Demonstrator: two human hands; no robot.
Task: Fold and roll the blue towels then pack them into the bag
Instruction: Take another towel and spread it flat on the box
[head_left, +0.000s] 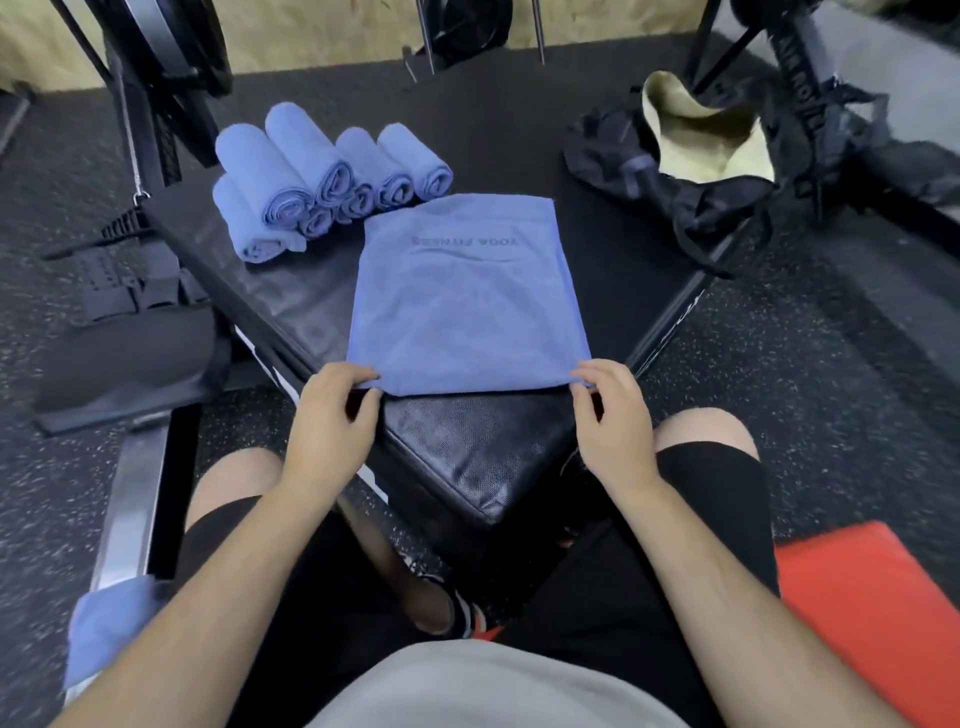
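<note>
Flat folded blue cloth towel: soft, light, limp (no stiffness); near corners pinched by left hand and right hand fingers.

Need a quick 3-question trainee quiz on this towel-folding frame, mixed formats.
1. Which hand pinches the flat blue cloth towel on the black padded bench?
2. The stack of rolled blue towels lies: A on the floor, B on the bench's far left, C on the person's lap.
3. True or false: the black fabric bag with cream lining lies open.
Key: 1 both, left hand and right hand; 2 B; 3 true.
</note>
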